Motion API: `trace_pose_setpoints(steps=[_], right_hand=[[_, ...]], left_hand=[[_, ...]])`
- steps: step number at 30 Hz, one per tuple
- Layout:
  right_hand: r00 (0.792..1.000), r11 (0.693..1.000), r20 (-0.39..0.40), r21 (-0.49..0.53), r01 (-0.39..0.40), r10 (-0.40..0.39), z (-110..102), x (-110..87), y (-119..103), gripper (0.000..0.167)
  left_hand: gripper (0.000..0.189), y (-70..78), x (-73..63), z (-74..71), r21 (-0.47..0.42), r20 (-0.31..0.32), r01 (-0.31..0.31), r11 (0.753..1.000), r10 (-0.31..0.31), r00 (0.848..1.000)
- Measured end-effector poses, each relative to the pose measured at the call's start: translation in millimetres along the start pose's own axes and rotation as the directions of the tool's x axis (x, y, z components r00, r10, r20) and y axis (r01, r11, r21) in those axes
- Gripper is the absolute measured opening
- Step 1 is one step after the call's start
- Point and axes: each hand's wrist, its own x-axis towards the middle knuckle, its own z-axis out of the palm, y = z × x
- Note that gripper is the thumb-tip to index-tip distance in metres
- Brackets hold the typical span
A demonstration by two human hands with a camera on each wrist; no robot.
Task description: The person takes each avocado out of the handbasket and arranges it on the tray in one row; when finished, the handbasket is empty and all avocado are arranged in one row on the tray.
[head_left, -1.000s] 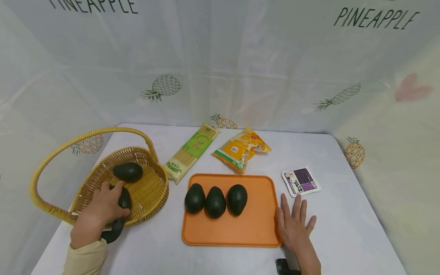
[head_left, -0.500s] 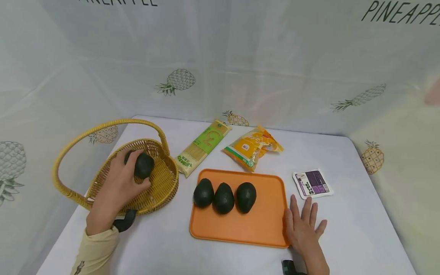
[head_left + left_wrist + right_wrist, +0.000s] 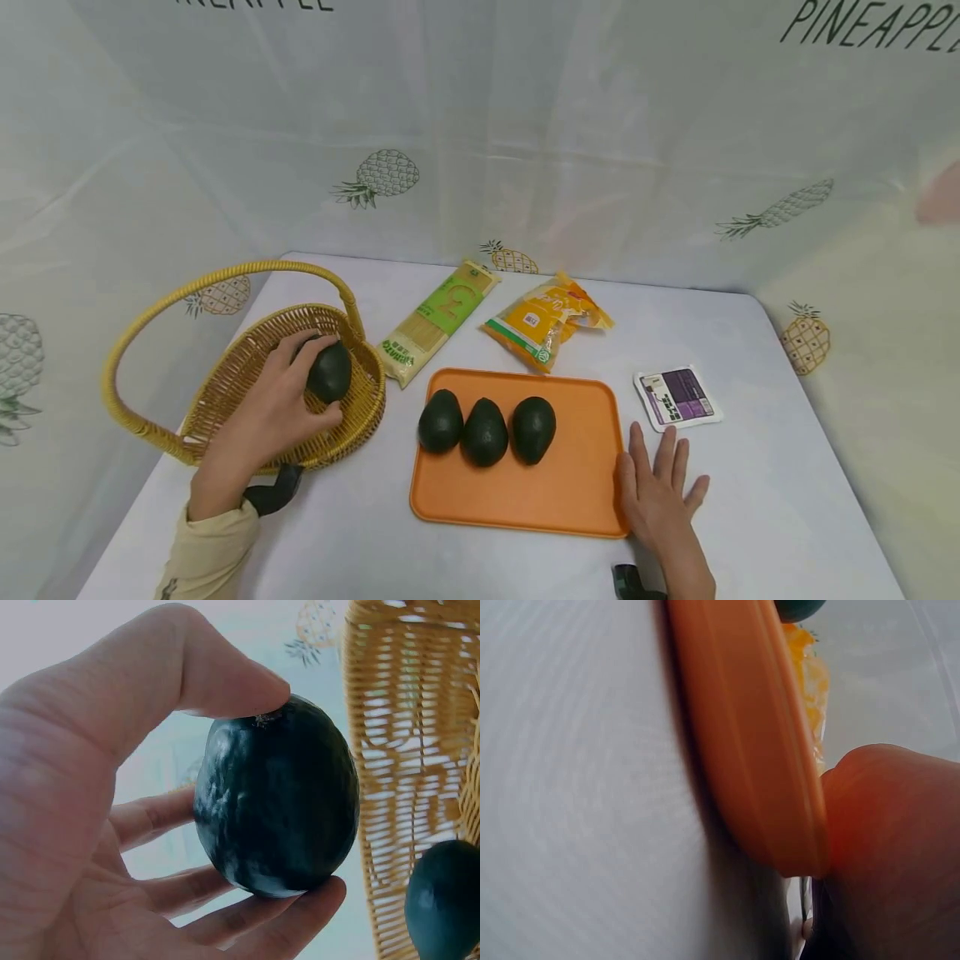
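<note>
My left hand grips a dark green avocado over the wicker basket. In the left wrist view the thumb presses one end of this avocado, with the fingers curled under its other side. Another avocado lies in the basket, at the right of that view; the hand hides it in the head view. My right hand lies with its fingers spread at the right edge of the orange tray. Three avocados, one of them the middle avocado, sit side by side on the tray.
The basket's tall arched handle rises on the left. Behind the tray lie a pack of noodles and a yellow-orange food bag. A flat white and purple packet is beyond my right fingertips. A pineapple-print curtain closes off the back.
My left hand has raised an avocado from the near side of the basket and shifted it right. The whole scene has moved somewhat rightward in the head view. The right hand keeps its place.
</note>
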Motion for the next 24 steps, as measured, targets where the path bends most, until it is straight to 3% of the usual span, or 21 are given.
trace_pose_setpoints(steps=[6, 12, 24], right_hand=[[1.0, 1.0, -0.001, 0.007, -0.002, 0.002, -0.6, 0.0, -1.1, 0.072], [1.0, 1.0, -0.007, 0.01, -0.004, 0.004, -0.1, -1.1, -2.7, 0.072], [1.0, 1.0, -0.014, 0.0, -0.01, 0.01, 0.9, -1.0, -2.3, 0.072]], left_hand=[[0.082, 10.1, 2.4, 1.2, -0.024, 0.001, -0.049, 0.998, 0.05, 0.999], [0.081, 21.1, 2.1, 3.0, -0.029, 0.049, -0.032, 0.999, 0.034, 0.998], [0.081, 42.0, 9.6, 21.4, -0.043, -0.008, -0.149, 0.988, 0.149, 0.989]])
